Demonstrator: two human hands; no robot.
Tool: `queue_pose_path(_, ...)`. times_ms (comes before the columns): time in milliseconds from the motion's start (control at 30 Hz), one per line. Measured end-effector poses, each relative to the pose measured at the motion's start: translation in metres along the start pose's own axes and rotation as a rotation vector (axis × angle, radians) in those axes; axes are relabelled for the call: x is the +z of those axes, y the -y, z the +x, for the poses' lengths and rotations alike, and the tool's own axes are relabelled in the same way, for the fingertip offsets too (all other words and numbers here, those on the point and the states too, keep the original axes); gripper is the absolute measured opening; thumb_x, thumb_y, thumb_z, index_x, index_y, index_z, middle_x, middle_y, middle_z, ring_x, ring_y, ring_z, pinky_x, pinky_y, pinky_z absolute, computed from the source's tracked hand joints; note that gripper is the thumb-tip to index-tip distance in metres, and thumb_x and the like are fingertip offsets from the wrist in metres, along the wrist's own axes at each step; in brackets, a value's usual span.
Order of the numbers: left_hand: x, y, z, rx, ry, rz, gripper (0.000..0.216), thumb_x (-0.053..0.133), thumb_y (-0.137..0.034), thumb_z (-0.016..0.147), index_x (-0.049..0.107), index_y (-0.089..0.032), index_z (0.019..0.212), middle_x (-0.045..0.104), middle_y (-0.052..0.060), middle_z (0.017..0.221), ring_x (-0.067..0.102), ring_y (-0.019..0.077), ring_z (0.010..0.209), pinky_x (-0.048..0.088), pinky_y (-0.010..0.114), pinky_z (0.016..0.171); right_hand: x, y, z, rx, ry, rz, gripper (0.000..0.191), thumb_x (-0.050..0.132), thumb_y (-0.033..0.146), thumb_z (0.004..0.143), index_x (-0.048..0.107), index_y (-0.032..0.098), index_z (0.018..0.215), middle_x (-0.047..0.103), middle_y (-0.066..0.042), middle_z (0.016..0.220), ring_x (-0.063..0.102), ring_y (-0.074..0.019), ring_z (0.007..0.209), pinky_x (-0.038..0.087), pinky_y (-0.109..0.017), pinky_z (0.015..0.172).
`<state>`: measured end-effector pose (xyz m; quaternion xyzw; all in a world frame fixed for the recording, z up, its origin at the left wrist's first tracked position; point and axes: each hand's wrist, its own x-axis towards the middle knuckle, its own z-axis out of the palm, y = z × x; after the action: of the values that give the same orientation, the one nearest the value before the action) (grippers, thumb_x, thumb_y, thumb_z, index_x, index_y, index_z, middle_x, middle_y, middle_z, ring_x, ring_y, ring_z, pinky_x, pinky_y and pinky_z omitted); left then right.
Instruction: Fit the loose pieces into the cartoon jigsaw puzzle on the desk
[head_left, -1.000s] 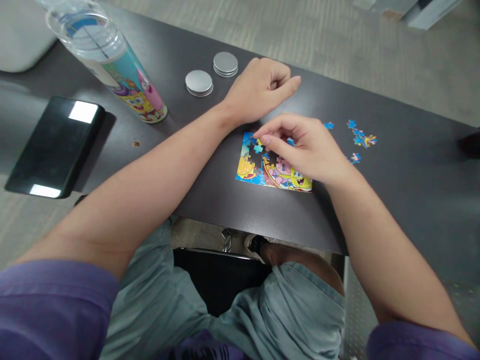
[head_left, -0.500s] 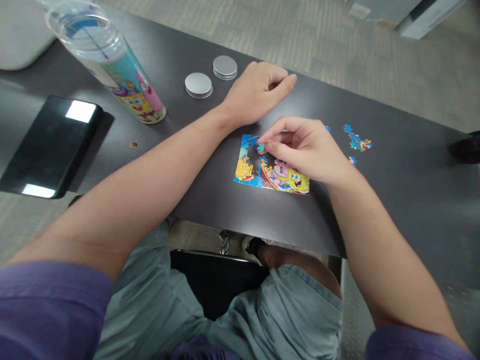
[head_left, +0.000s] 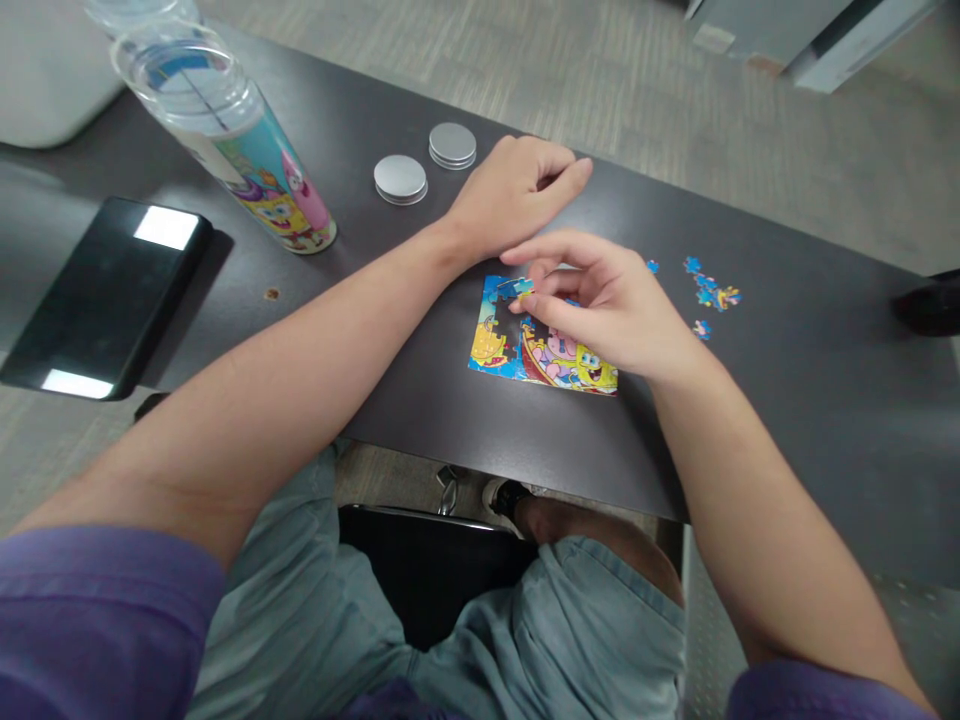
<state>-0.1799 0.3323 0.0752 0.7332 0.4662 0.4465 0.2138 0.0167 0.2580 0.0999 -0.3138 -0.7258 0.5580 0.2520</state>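
A small jigsaw puzzle (head_left: 491, 345) with cartoon figures lies on the dark table, with gaps in its middle. Over its upper part is my right hand (head_left: 592, 295), the index finger lifted and stretched out. Its thumb and middle finger close round a small puzzle piece (head_left: 527, 293) with some yellow on it, mostly covered by the fingers. My left hand (head_left: 521, 190) rests on the table beyond the puzzle, fingers curled in and nothing visible in them. Several loose puzzle pieces (head_left: 705, 285) lie to the right of my right hand.
Two round silver tins (head_left: 400, 178) sit left of my left hand. A clear bottle (head_left: 277, 190) with cartoon print stands farther left, near a black device (head_left: 97, 290) with a glossy top. A dark object (head_left: 926, 305) is at the right edge.
My right index finger has lifted off the puzzle piece and straightened, while the thumb stays by it. My left hand has stayed in place; the view has shifted slightly.
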Motion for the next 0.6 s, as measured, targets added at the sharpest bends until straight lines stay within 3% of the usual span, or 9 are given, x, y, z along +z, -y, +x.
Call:
queue_pose_path(133,-0.0046,0.0021,-0.0015,0.036,0.03,-0.012,0.063,0.065,-0.015,0.118,0.046,-0.028,0.059,0.039,-0.006,0.061,0.034,0.0145,0.067,0.021,0.047,0.08,0.0005,0.0006,-0.0015,-0.034,-0.021,-0.137,0.013,0.104,0.041,0.099,0.096,0.038,0.108,0.092,-0.003,0.105,0.085,-0.0311,0.1,0.072,-0.049,0.087)
queue_pose_path(233,-0.0066,0.0003,-0.0015,0.033,0.052,-0.021,0.062,0.066,-0.015,0.117,0.05,-0.027,0.058,0.041,-0.006,0.06,0.034,0.0149,0.067,0.021,0.046,0.08,-0.0001,-0.0002,-0.0022,-0.038,-0.023,-0.196,0.009,0.101,0.044,0.101,0.095,0.038,0.105,0.094,-0.002,0.106,0.085,-0.0311,0.098,0.072,-0.052,0.096)
queue_pose_path(400,-0.0035,-0.0059,-0.0019,-0.014,0.016,-0.015,0.063,0.066,-0.014,0.116,0.045,-0.029,0.058,0.036,-0.006,0.063,0.034,0.0155,0.07,0.021,0.047,0.081,0.001,0.0013,-0.0025,-0.002,0.037,-0.229,0.013,0.102,0.045,0.1,0.091,0.038,0.103,0.091,0.0,0.097,0.08,-0.0292,0.089,0.063,-0.049,0.085)
queue_pose_path(600,-0.0009,0.0001,0.0004,-0.012,0.017,-0.021,0.062,0.068,-0.02,0.114,0.041,-0.031,0.059,0.039,-0.004,0.062,0.034,0.0181,0.072,0.02,0.048,0.084,0.0056,0.0035,-0.001,-0.023,0.084,-0.301,0.012,0.095,0.046,0.102,0.092,0.034,0.101,0.071,0.003,0.072,0.064,-0.0228,0.071,0.047,-0.042,0.072)
